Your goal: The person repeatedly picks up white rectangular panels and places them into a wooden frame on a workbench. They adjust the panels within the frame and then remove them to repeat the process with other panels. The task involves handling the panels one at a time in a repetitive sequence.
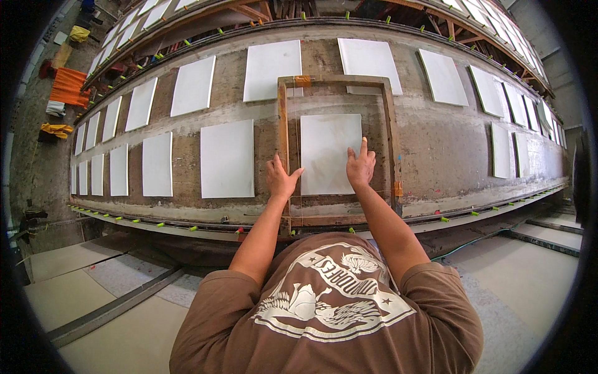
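A wooden frame (387, 131) lies on the long table, around one white rectangular sheet (330, 149). A sheen inside it hints at a see-through mesh, but I cannot tell for sure. My left hand (283, 177) rests at the frame's left rail with its fingers spread, its thumb reaching to the sheet's left edge. My right hand (361, 165) lies over the sheet's right edge. Its index finger points away from me, with something pale at the tip. Neither hand holds anything. Faint grey smudges show on the framed sheet.
More white sheets (227, 159) lie in two rows along the brown, stained table (436, 156). Small yellow-green clips (444, 219) line its edges. Behind stands another table (249, 9) with sheets. Orange cloth (67, 86) lies at the far left.
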The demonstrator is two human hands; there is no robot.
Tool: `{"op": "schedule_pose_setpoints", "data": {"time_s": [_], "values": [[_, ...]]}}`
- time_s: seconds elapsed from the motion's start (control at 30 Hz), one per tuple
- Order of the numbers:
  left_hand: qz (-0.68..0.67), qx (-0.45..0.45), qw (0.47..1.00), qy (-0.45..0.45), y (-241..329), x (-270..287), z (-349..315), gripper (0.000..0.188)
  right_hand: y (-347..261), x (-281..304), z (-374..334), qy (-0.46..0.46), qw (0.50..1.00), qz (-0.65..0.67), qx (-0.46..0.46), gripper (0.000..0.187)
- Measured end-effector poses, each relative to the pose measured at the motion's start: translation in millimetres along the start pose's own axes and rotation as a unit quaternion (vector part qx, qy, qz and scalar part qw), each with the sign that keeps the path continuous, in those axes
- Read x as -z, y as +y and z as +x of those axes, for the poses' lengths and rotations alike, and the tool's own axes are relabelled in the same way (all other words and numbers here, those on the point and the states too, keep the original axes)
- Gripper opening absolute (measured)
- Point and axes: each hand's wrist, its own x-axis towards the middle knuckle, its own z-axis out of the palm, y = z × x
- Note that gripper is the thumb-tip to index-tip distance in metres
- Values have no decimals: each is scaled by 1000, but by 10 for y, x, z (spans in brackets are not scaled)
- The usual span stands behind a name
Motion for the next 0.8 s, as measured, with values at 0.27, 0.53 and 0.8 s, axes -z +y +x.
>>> {"op": "schedule_pose_setpoints", "data": {"time_s": [0.27,0.53,0.8], "values": [[-7,15,1000,-12,65,47,-18,107,5,-40,-2,51,995,-77,31,64],[-3,-44,993,107,54,12,-89,106,-6,-27,-17,67,992,-97,49,62],[195,-214,957,19,795,-338,199,76,-23,-7,-50,49,994,-92,28,63]]}}
